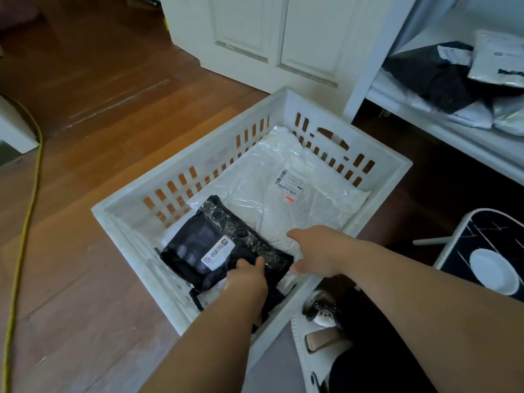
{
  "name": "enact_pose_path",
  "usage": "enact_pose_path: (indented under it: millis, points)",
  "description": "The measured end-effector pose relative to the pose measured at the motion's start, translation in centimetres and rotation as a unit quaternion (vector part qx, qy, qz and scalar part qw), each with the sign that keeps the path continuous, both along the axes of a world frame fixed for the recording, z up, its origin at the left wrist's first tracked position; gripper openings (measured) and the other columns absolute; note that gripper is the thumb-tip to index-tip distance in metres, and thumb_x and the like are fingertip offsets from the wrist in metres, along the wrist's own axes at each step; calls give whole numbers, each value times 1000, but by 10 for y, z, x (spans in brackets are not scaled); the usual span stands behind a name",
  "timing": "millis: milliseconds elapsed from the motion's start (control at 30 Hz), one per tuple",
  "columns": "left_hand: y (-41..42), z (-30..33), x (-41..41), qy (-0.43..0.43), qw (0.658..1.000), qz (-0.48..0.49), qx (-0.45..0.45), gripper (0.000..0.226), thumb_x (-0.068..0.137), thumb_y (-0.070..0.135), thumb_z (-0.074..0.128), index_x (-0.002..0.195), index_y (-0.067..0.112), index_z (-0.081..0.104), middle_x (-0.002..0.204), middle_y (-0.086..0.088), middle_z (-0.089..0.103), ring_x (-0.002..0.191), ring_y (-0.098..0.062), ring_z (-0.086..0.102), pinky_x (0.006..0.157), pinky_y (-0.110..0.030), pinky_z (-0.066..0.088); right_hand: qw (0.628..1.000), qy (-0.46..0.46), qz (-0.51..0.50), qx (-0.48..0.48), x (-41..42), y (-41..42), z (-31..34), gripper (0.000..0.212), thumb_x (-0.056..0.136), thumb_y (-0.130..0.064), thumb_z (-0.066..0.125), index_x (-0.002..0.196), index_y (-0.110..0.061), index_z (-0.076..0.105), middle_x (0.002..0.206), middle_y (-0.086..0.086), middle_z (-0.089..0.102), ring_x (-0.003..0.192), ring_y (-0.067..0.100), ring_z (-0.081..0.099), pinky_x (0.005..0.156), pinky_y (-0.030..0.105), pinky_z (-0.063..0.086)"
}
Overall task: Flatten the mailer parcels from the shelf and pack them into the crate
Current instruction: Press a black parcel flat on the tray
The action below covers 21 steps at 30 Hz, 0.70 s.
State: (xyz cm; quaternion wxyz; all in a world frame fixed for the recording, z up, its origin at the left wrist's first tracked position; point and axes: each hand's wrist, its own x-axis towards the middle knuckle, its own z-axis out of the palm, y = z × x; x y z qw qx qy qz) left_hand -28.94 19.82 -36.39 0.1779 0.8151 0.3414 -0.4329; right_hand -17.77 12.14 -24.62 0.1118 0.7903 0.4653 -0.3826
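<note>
Her left hand (246, 275) pinches the black plastic mailer (215, 245) inside the white slotted crate (377, 168); the right hand (317, 251), fingers spread, should press it flat.

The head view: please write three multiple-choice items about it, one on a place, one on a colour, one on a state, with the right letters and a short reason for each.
1. Where does the black mailer parcel lie?
A. on the shelf
B. in the white crate, near corner
C. on the wooden floor

2. What colour is the large mailer parcel that lies flat in the crate?
A. white
B. yellow
C. black

3. What is the left hand doing?
A. hanging free above the floor
B. gripping the crate rim
C. gripping the near edge of the black mailer parcel

Answers:
1 B, it rests inside the crate walls, partly on the white one.
2 A, its crinkled surface is white, with a printed label.
3 C, its fingers close on the black parcel's edge, while the right hand is spread open beside it.
</note>
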Motion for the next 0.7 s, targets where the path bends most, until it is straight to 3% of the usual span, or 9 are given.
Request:
enact_pose_path:
  millis: [100,200,300,467,533,567,633,700]
  points:
    - [13,10,7,2,999,22,24,74,79,6,70,139,7,27,140,-22,34,127,-45,40,95,-54,45,1000,2,-15,8,3,-2,2,62,93,-36,58,144,-10,32,121,9,56,117,28,50,97,40,45]
    - [22,13,-1,79,994,30,69,74,77,14,75,142,10,38,142,-14,40,130,-38,40,99,-61,41,999,4,-32,16,7,-6,7,63,94,-37,56,145,-12,30,120,8,55,116,27,51,97,41,46]
    - [17,6,-18,71,995,-39,54,117,60,28,89,149,25,14,144,-20,23,133,-41,29,104,-54,39,999,9,-37,24,7,-12,13,63,95,-38,56,146,-12,29,131,10,51,121,29,48,100,41,44]
    - [3,9,-16,39,999,-30,-5,120,69,20,85,150,39,-2,150,-21,1,136,-43,29,104,-49,42,997,9,-55,49,6,-22,22,62,95,-38,56,146,-13,30,135,10,50,124,28,47,102,40,43]
    - [1,17,-8,49,997,-61,-3,119,72,18,83,152,33,-4,156,-19,5,139,-39,29,106,-46,40,994,17,-77,69,8,-28,29,64,96,-37,55,148,-14,27,141,9,47,128,27,45,104,39,41]
    - [2,25,0,46,995,-94,1,110,74,16,81,153,27,5,155,-16,18,138,-35,34,104,-43,41,991,22,-97,85,11,-34,35,65,96,-36,55,150,-16,26,144,8,44,130,26,43,105,38,40]
    - [9,49,23,0,990,-137,41,70,83,10,68,145,15,36,142,-11,46,125,-28,50,96,-37,47,981,36,-148,122,18,-44,45,65,96,-37,55,151,-18,25,149,6,39,134,24,39,108,36,37]
    - [9,88,61,-109,974,-159,118,44,90,8,53,133,15,48,133,-6,54,118,-24,55,92,-33,49,961,35,-216,169,32,-64,56,66,94,-38,56,150,-18,28,150,6,37,135,25,39,109,34,37]
